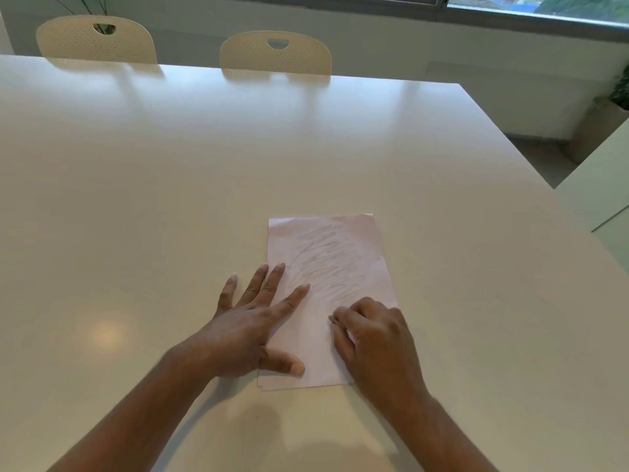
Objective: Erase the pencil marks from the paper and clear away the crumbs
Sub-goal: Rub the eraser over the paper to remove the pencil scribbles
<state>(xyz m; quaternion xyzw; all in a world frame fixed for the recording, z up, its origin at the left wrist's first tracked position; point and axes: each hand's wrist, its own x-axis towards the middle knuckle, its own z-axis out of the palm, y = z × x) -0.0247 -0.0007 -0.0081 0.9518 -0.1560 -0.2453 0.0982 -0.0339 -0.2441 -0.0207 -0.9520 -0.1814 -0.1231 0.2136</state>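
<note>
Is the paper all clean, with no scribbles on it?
No, grey pencil scribbles cover the upper part of the paper.

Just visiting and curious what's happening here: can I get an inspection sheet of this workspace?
Surface: glossy white table, glare patches.
Job's things: pale rectangular paper sheet lying flat, grey pencil scribbles unerased.
Clutter: nothing seen.
Hands: left hand flat, pressing the sheet's left edge; right hand curled, pinching a small grey object, likely an eraser.
Cables: nothing seen.
Surroundings: two cream perforated chairs, window beyond.
</note>
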